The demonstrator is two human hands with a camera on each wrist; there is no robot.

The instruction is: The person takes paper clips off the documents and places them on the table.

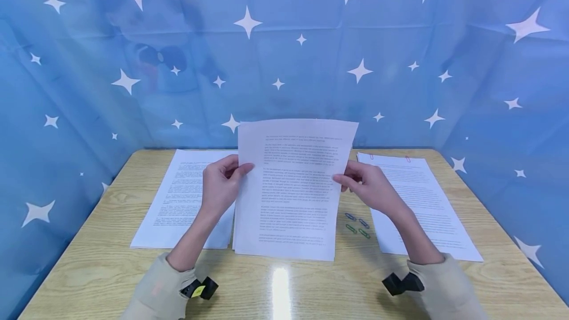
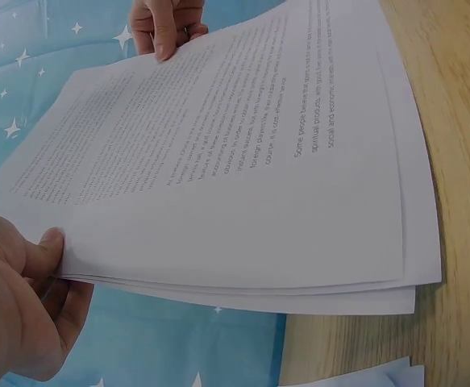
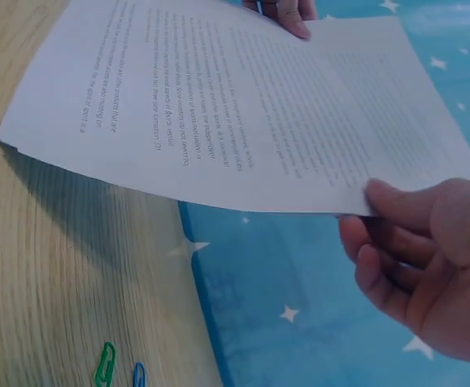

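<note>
Several printed sheets of paper [image 1: 293, 186] stand upright in a loose stack over the middle of the table. My left hand [image 1: 224, 181] pinches their left edge, thumb on the printed face and fingers behind. On the opposite edge my right hand [image 1: 366, 184] pinches the stack the same way, its fingers curled behind the paper. In the left wrist view the sheets [image 2: 218, 161] fan apart slightly at the lower corner. The right wrist view shows the stack [image 3: 218, 121] bowed, its lower end close over the wood.
Another printed stack [image 1: 191, 191] lies at the left of the wooden table [image 1: 289, 290]. At the right lie printed sheets [image 1: 422, 206] with red paper clips [image 1: 408, 159] on their top edge. Loose blue paper clips [image 1: 350, 217] and green paper clips [image 1: 351, 229] lie between. Behind hangs a blue starred curtain [image 1: 284, 63].
</note>
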